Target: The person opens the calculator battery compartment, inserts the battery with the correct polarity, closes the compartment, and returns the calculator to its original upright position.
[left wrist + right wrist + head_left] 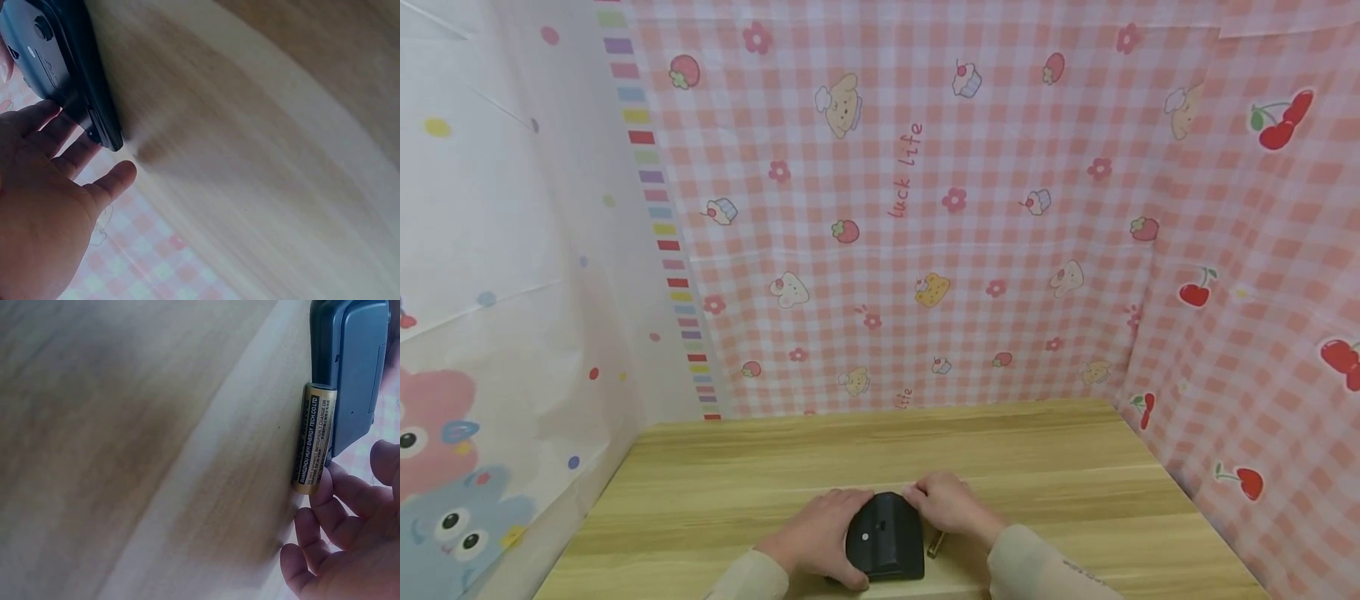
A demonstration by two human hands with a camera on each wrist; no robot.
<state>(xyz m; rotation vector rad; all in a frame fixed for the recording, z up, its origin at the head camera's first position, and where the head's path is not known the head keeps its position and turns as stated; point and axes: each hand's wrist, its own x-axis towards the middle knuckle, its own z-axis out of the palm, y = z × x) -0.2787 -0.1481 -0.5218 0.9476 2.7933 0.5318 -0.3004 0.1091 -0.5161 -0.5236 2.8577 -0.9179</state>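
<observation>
"So, what's in the left grip [827, 529]?"

"One black, round-cornered plastic device [887, 537], on the pale wood-grain bench [737, 467]. That grip spans its left side, thumb at the near edge and fingers at the far one."

"And the right grip [950, 504]?"

"Fingers bent in at the device's far right corner. Whether they pinch it or merely press there, I can't tell."

"Then the device sits between both grips. What could go wrong?"

"Twisting, I'd say. If the right grip pushes harder than the left one steadies, the device could slew round on the bench, or slip away from the left thumb."

"What about the gold-and-black cylindrical battery [936, 544]?"

"Lying on its side, on the near side of the right grip, just beside the device's right edge. Being round, it might roll if the device swings against it, or if the pale right sleeve [1037, 562] brushes it."

"So the left grip matters most?"

"Probably. If it slackens, both could shift: the device first, the battery after."
</observation>
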